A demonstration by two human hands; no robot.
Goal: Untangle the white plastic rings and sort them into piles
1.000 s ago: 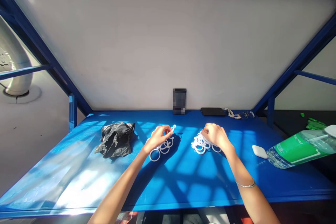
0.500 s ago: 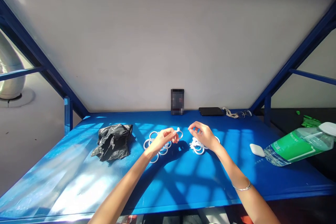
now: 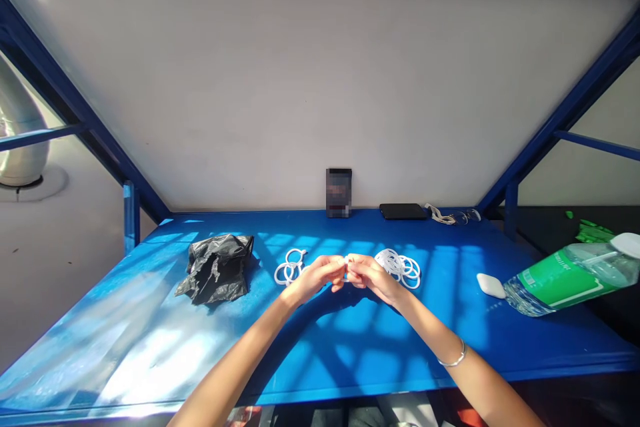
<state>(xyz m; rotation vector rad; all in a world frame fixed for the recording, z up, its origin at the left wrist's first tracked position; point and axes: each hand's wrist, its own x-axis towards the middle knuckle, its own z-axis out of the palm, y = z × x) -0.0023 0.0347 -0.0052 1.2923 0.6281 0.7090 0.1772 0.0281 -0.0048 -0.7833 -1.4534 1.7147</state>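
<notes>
My left hand (image 3: pixel 319 276) and my right hand (image 3: pixel 369 275) meet fingertip to fingertip over the middle of the blue table (image 3: pixel 320 340). Both are closed in a pinch on a small white plastic piece (image 3: pixel 346 269) held between them. A small group of white plastic rings (image 3: pixel 290 267) lies just left of my left hand. A bigger pile of white rings (image 3: pixel 399 265) lies just right of my right hand. A thin bangle sits on my right wrist.
A crumpled black plastic bag (image 3: pixel 216 267) lies at the left. A dark phone (image 3: pixel 339 192) stands against the back wall, with a black flat device (image 3: pixel 401 211) and a cord beside it. A white earbud case (image 3: pixel 490 285) and a green-labelled water bottle (image 3: pixel 565 276) lie at the right.
Both hands left their ring piles and came together at the centre. The left hand brought a white piece over, and the right hand now pinches it too.
</notes>
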